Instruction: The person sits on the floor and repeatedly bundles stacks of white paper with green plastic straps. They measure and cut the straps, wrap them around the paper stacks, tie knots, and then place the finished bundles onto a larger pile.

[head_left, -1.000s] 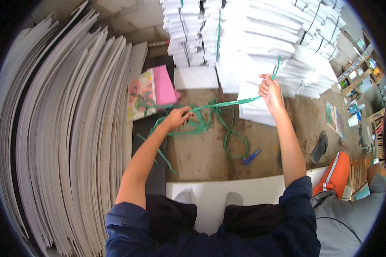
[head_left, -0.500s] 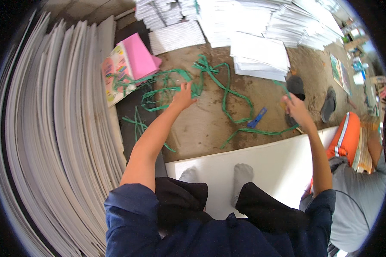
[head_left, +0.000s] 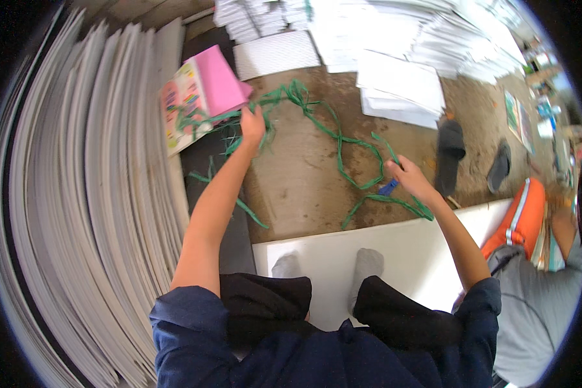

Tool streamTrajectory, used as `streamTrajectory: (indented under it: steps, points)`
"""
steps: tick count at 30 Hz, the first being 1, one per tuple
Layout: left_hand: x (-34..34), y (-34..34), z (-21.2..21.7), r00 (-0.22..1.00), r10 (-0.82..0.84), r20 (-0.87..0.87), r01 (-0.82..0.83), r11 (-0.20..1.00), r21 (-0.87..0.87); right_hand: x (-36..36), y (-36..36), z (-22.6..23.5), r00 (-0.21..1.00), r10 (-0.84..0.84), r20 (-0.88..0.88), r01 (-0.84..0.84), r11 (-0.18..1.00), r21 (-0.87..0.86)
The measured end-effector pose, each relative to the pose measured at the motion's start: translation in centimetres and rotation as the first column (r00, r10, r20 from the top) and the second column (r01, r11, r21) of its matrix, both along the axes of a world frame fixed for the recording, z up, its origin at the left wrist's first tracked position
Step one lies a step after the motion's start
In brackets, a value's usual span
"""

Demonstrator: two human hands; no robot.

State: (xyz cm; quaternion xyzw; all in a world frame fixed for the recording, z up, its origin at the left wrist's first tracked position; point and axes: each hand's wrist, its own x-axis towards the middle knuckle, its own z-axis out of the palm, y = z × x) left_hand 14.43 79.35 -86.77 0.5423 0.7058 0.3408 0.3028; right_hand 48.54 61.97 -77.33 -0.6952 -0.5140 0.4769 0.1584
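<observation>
Green plastic twine (head_left: 340,143) lies tangled and looped over the brown floor in front of me. My left hand (head_left: 253,127) is closed on a bunch of it at the left, just beside the pink sheets (head_left: 217,83). Loose strands hang around those fingers and across a colourful printed sheet (head_left: 180,107). My right hand (head_left: 409,179) grips another length of the twine, one end sticking up above the fist and more of it trailing below. A blue cutter (head_left: 388,188) sits on the floor right by that hand, partly covered by it.
Tall grey-white boards (head_left: 97,194) stand packed along my left. White paper stacks (head_left: 401,87) rise at the far side. Dark slippers (head_left: 449,155) lie to the right, near a person in grey and orange (head_left: 530,284). My socked feet rest on a white board (head_left: 330,258).
My left hand has moved left toward the pink sheets, drawing twine with it. My right hand has come left and nearer with its strand, over to the blue cutter.
</observation>
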Motion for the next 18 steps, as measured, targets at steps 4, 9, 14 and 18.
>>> streamTrajectory:
  steps: [4,9,14,18]
  points:
    - [-10.2,1.6,9.2,0.855,0.37,0.364,-0.448,0.88,0.157,-5.4,6.3,2.2,0.989,0.037,-0.143,-0.036,0.999,0.011]
    - [-21.4,-3.5,17.9,0.608,0.689,0.393,-0.764,0.374,0.526,-12.9,9.9,4.1,0.946,0.134,-0.294,-0.111,0.989,0.093]
    - [-25.4,-7.5,21.4,0.697,0.651,0.3,-0.691,0.497,0.524,-15.1,9.7,5.2,0.932,0.212,-0.293,-0.175,0.974,0.146]
    - [-32.7,-9.2,16.2,0.86,0.495,-0.119,-0.506,0.859,-0.082,-17.7,9.4,5.6,0.862,0.298,-0.41,-0.227,0.95,0.214]
